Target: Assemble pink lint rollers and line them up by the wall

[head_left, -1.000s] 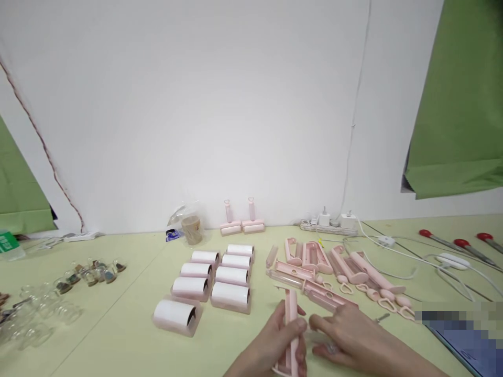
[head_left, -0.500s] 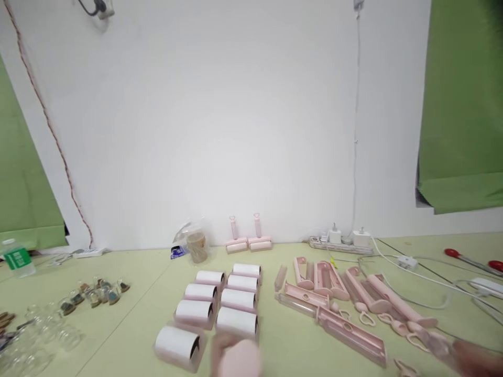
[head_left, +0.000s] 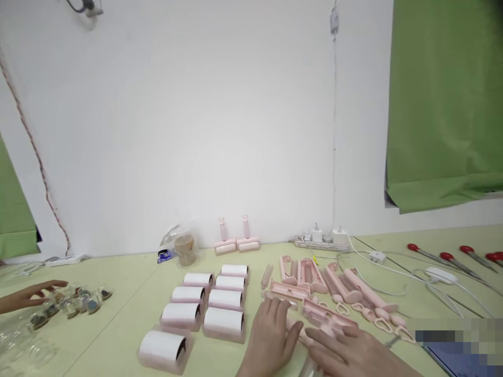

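Note:
My left hand (head_left: 269,335) is at the bottom centre, fingers curled forward and thumb against a pink plastic piece (head_left: 303,335). My right hand (head_left: 349,352) meets it from the right, its fingers over the same piece and a clear tube (head_left: 309,367) under them. The palms hide most of what is held. Just beyond lie pink roller frames (head_left: 323,314) with clear tubes and heart-shaped pink loops (head_left: 383,325). White paper rolls (head_left: 223,320) in pinkish clear covers stand in two rows to the left.
Two assembled pink rollers (head_left: 248,244) lean at the wall beside a bagged tape roll (head_left: 185,250). A power strip (head_left: 320,244), cables and red-handled screwdrivers (head_left: 448,256) lie right. Another person's hand (head_left: 35,294) reaches over small glass items (head_left: 73,306) at left.
My hands have come together, the right from the far right edge and the left rightward from beside the paper rolls. The view has turned right. Another person's hand has appeared at left.

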The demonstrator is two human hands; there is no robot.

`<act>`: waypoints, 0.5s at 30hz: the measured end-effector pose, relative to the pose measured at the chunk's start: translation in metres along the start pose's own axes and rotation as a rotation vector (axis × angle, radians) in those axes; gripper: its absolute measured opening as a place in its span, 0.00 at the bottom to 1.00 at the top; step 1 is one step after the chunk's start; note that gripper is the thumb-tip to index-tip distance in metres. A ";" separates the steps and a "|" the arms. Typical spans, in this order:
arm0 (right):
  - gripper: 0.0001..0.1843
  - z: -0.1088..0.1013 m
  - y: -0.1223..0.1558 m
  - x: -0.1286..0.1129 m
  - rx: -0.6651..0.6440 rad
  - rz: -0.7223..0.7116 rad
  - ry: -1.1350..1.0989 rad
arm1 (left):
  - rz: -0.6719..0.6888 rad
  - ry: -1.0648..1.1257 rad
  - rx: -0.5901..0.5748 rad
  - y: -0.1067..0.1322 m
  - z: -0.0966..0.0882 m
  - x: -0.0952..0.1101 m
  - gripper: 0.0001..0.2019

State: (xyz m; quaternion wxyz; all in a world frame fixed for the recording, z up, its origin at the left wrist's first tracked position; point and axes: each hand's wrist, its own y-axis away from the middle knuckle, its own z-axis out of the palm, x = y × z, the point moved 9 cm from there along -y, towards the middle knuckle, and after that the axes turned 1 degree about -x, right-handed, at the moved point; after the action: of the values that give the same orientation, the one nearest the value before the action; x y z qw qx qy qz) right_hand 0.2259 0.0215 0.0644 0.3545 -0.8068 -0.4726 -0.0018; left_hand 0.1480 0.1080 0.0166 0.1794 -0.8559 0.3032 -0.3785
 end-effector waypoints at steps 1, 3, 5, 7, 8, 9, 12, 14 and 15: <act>0.15 0.001 -0.003 -0.003 0.000 -0.021 0.004 | -0.120 0.238 -0.046 0.005 0.003 -0.005 0.23; 0.17 0.006 -0.009 -0.006 -0.027 -0.018 -0.044 | -0.374 0.781 -0.174 0.018 0.024 -0.012 0.30; 0.17 0.012 -0.014 -0.005 -0.061 0.024 -0.194 | -0.549 1.183 -0.248 0.030 0.045 -0.010 0.27; 0.11 0.012 -0.015 0.002 -0.026 0.123 -0.461 | -0.642 1.378 -0.236 0.038 0.053 -0.011 0.19; 0.06 0.009 -0.014 0.009 0.041 0.197 -0.622 | -0.695 1.449 -0.244 0.042 0.056 -0.012 0.15; 0.03 0.005 -0.010 0.018 0.132 0.278 -0.792 | -0.748 1.526 -0.297 0.048 0.060 -0.009 0.13; 0.11 -0.002 0.002 0.041 0.407 0.512 -1.301 | -0.796 1.717 -0.635 0.065 0.070 0.019 0.07; 0.13 -0.003 0.004 0.045 0.519 0.612 -1.565 | -0.772 1.724 -0.800 0.073 0.072 0.034 0.06; 0.13 -0.004 0.004 0.045 0.560 0.642 -1.648 | -0.780 1.703 -0.842 0.077 0.073 0.039 0.06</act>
State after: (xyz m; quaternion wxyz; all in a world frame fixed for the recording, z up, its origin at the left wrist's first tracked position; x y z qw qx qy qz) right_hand 0.2552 0.0523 0.0809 0.0718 -0.5304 -0.3123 0.7848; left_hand 0.1943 0.0302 -0.0515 -0.5456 -0.3357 0.1389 -0.7552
